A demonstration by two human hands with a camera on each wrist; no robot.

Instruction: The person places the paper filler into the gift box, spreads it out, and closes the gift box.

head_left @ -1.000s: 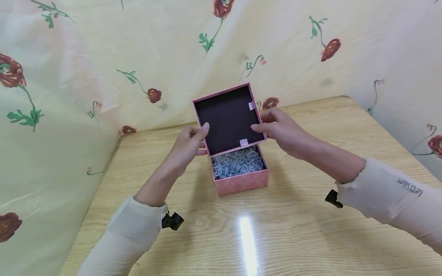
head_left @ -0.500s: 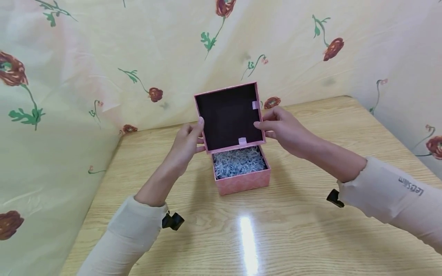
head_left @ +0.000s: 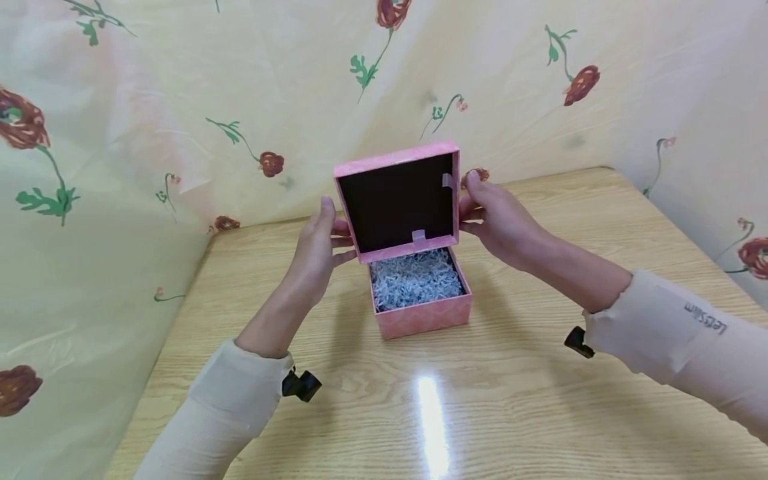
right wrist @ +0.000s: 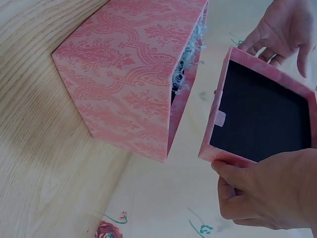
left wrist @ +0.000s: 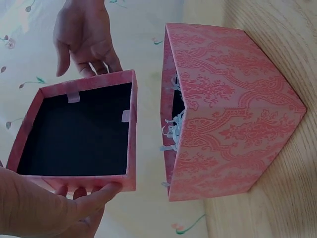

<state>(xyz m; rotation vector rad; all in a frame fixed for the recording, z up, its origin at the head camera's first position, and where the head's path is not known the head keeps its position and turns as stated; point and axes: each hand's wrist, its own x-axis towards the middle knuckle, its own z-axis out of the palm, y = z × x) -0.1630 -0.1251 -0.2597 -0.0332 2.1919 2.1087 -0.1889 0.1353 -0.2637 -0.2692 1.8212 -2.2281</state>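
Note:
A square pink patterned box (head_left: pixel 426 320) stands on the table, filled with pale blue shredded paper (head_left: pixel 414 281). Its lid (head_left: pixel 401 203) is raised behind and above it, black inside facing me, apart from the box in both wrist views. Two small light tabs show inside the lid, one at the lower wall (head_left: pixel 419 237). My left hand (head_left: pixel 315 247) holds the lid's left side with its fingers, thumb raised clear of it. On the opposite side, my right hand (head_left: pixel 498 219) holds the lid with bent fingers, its thumb also up.
The light wooden table (head_left: pixel 510 400) stretches around the box, with a bright light reflection in front. A flowered cloth (head_left: pixel 300 80) hangs along the back and both sides. Small black camera mounts (head_left: pixel 302 385) sit at the wrists.
The lid has tilted more upright, its pink top edge wall coming into view. Both thumbs have lifted off the lid's inner face. The box has stayed put.

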